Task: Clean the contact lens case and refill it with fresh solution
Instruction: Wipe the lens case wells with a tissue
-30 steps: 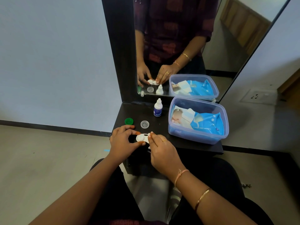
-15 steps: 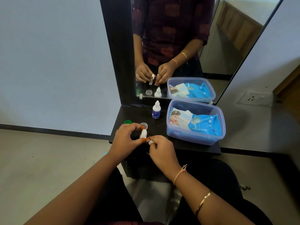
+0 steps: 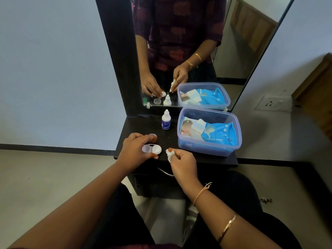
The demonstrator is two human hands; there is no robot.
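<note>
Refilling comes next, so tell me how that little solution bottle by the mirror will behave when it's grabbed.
The solution bottle stands upright, tall on a narrow base, so a sideways nudge would probably tip it. It looks like small plastic, likely light. Its round body might roll if it fell on the tabletop.

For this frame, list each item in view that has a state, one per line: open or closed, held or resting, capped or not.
Lens case: uncapped, flat on the table, held by the left hand.
Tissue: crumpled, pinched in the right hand, clear of the case.
Clear cap: off, resting on the table.
Solution bottle: upright, capped.
Plastic box: lidless, wipes pack inside.
</note>
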